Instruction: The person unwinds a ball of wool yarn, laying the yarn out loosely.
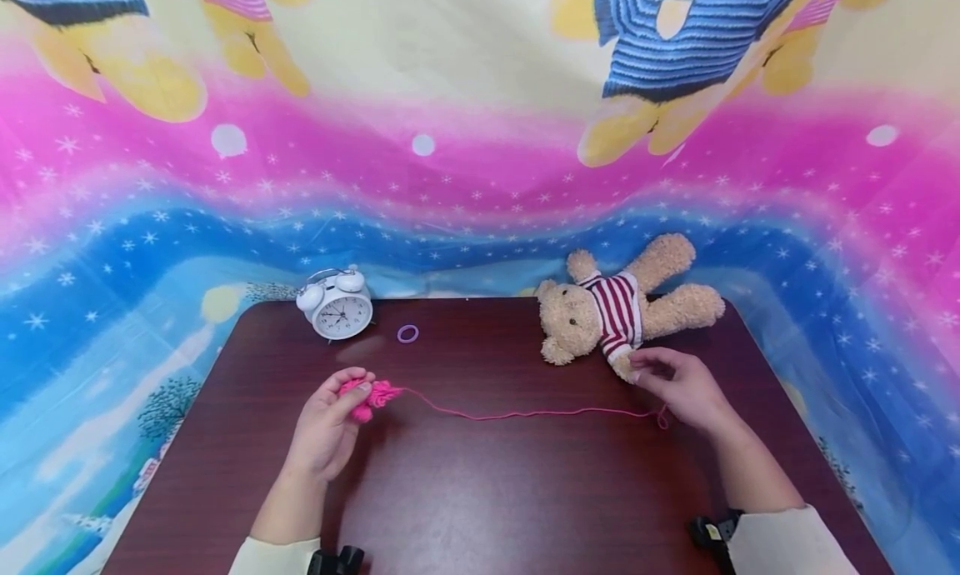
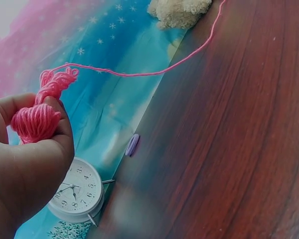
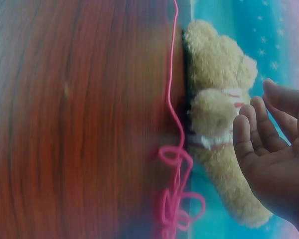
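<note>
The left hand [image 1: 330, 421] pinches the pink yarn [image 1: 372, 394]; the right hand [image 1: 681, 389] is loose. Loops [image 3: 174, 201] toward the worktop's [image 1: 487, 492] right edge could knot if tugged.

"Where is space lying free?"
"Near middle of the table [image 1: 487, 500]; pink yarn [image 1: 480, 418] is stretching across beyond."
"And far?"
"The clock [image 1: 342, 315] is blocking the left, the bear [image 1: 618, 308] the right."
</note>
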Demonstrator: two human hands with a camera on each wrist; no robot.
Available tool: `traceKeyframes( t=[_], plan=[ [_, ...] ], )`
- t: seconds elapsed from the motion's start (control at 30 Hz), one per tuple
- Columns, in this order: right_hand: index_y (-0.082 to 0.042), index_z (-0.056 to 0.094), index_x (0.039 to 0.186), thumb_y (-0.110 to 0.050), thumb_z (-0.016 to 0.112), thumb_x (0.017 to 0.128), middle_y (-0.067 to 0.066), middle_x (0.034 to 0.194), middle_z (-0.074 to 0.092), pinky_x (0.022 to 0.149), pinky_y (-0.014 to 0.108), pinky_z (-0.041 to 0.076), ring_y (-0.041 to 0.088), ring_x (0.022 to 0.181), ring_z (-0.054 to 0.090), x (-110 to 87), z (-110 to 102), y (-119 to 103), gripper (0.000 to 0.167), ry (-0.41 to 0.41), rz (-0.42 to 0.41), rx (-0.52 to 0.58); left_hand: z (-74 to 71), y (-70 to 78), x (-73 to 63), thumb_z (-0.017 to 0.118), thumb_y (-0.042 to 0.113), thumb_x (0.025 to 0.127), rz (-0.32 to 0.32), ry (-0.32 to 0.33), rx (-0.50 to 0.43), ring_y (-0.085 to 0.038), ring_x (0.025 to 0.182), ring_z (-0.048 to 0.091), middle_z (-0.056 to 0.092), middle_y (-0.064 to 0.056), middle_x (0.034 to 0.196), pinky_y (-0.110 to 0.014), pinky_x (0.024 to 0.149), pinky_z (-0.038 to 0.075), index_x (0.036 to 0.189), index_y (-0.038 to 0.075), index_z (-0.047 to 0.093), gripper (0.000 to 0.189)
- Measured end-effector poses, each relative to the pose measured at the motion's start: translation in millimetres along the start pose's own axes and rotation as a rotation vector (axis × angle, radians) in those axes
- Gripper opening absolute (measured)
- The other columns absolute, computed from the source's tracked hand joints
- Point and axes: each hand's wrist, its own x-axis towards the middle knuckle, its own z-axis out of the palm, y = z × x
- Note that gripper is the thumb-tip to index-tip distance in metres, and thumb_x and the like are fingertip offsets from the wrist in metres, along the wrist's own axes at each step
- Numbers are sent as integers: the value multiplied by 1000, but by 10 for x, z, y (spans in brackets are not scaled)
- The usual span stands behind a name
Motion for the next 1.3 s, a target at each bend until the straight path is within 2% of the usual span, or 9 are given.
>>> traceKeyframes(
  t=[0.2,0.37,0.53,0.77,0.93,1.07,1.3],
  plan=[
    [-8,70,129,-26,75,98,11,119,72,75,28,55,21,96,65,58,152,-91,36,-18,15,38,33,-17,-2,63,8,104,-4,-2,22,-8,73,65,71,-3,117,-18,67,56,117,9,60,14],
    [-6,71,125,-21,77,96,12,117,73,76,25,55,19,97,67,118,295,-189,34,-29,-19,88,70,-22,0,63,5,103,-7,-33,30,-9,77,66,70,-6,126,-18,68,56,120,7,58,18],
    [-4,72,124,-17,77,95,12,113,74,76,25,56,19,94,68,156,445,-301,32,-59,-42,144,101,-25,1,65,4,101,-24,-43,42,-11,89,69,67,-10,132,-19,70,56,125,4,56,25],
    [-1,71,125,-14,77,94,12,111,74,79,25,58,18,96,70,203,671,-421,34,-97,-57,196,156,-39,-5,63,-4,99,-17,-60,38,-11,91,67,71,-3,121,-18,68,56,122,4,55,26],
    [-1,70,125,-15,77,95,11,111,75,83,26,57,19,100,71,235,830,-510,34,-116,-88,201,211,-48,-6,64,-6,97,-21,-47,25,-9,83,68,74,-1,112,-18,65,56,120,5,55,27],
    [0,71,124,-14,76,94,14,114,74,83,27,57,22,101,70,253,949,-597,33,-130,-117,213,250,-62,-4,64,-5,98,-33,-47,19,-8,79,68,75,0,111,-17,63,56,120,6,55,26],
    [-3,73,120,-14,77,94,6,106,75,81,26,57,17,96,70,279,1145,-749,29,-153,-157,219,297,-91,1,63,-4,99,-54,-64,18,-11,76,68,73,-2,109,-18,63,56,119,7,55,24]
  ],
)
